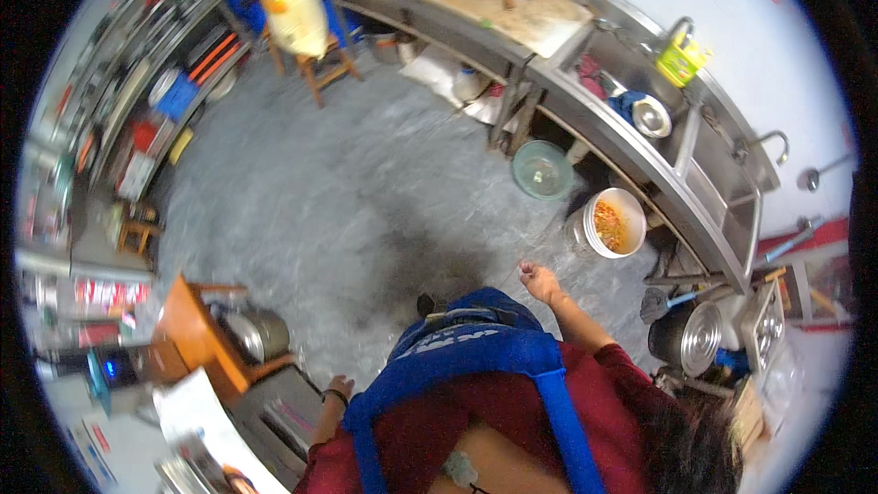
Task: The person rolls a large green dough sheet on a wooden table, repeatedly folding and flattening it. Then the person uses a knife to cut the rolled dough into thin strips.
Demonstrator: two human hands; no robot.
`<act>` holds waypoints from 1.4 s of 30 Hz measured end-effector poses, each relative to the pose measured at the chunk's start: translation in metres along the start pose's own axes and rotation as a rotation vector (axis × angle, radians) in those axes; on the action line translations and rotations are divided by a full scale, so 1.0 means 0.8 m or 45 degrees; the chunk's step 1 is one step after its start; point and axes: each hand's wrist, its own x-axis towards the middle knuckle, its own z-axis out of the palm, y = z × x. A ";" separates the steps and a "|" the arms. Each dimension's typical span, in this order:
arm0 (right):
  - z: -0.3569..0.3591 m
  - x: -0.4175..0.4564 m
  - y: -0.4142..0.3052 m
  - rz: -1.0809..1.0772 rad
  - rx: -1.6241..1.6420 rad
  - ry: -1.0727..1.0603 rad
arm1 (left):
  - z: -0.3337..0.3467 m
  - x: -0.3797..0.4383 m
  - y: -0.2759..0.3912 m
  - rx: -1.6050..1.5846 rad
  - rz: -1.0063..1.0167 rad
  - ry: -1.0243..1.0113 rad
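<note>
Below me spreads a grey floor (329, 178). My right hand (540, 281) hangs over it with fingers loosely curled; whether it holds anything is too blurred to tell. Nearest to that hand stands a white bucket (638, 219) with orange and yellow food matter inside, and a green translucent basin (543, 170) lies beyond. My left hand (339, 386), with a dark band at the wrist, is low at my left side, near a dark surface and a metal pot (257, 335). I wear a blue apron (473, 357).
A steel sink counter (617, 125) curves along the right, with a cutting board (501, 0) farther back. A wooden stool (328, 68) bears a bulging clear bag. Laden shelves (123, 110) line the left. A lidded pot (699, 339) stands at right, an orange wooden table (206, 343) at left.
</note>
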 end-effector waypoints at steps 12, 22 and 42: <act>-0.122 0.131 0.048 0.303 0.331 0.417 | -0.449 0.148 0.570 -0.735 0.952 0.669; -0.297 0.357 -0.081 -0.215 0.587 0.622 | -0.566 0.123 0.921 -0.558 1.262 0.496; -0.642 0.676 -0.342 -0.238 0.600 0.891 | -0.740 0.238 1.500 -0.083 0.936 0.218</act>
